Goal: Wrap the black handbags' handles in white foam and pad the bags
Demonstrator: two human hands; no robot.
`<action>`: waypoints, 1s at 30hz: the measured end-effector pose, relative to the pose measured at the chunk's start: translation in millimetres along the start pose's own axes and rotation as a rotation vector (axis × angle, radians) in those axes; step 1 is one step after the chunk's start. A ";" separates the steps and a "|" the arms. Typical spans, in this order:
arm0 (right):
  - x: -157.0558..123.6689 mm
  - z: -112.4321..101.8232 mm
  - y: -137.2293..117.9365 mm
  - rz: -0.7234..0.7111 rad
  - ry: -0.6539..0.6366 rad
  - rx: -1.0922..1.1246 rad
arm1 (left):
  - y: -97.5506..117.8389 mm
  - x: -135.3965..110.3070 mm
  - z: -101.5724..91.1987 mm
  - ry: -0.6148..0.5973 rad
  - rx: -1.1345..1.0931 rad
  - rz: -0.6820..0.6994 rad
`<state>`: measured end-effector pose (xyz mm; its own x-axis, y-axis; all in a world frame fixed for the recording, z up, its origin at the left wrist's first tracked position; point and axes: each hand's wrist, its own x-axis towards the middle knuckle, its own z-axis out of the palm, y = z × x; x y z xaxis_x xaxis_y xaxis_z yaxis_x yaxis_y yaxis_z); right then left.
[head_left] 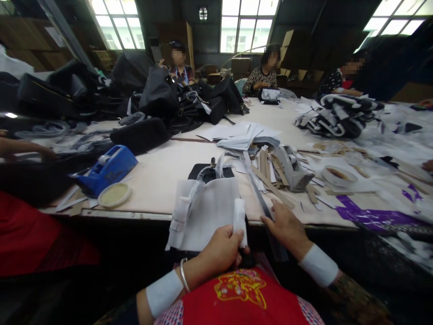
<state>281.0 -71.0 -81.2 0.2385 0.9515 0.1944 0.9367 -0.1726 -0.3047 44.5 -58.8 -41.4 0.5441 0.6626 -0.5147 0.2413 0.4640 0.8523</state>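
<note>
My left hand [221,250] is closed on a narrow piece of white foam wrap [239,222] at the right side of a black bag [195,171]. A white foam sheet [213,212] covers most of the bag's front, and the bag leans at the table edge in front of me. Clear wrap [203,175] surrounds its handle. More foam is rolled around a part on the bag's left side. To the right, my right hand [289,228] has its thumb and fingers apart, close to a long clear strip [259,196] hanging over the table edge; contact is unclear.
A blue tape dispenser [111,167] and a round pale lid [114,195] are left. Right lie cardboard strips [269,169], a grey tape dispenser [292,169], a tape roll [338,175] and purple plastic [372,214]. Paper sheets [248,135] and black bags [158,97] sit beyond; several people work nearby.
</note>
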 end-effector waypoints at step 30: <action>-32.1 -32.3 -73.1 0.214 -0.365 1.170 | 14.8 -20.7 -8.6 -0.168 -0.300 0.012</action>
<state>213.2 -97.1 -35.0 0.0973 0.9798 -0.1747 0.0522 -0.1803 -0.9822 30.0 -60.5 -19.0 0.6763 0.5744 -0.4612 0.0003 0.6259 0.7799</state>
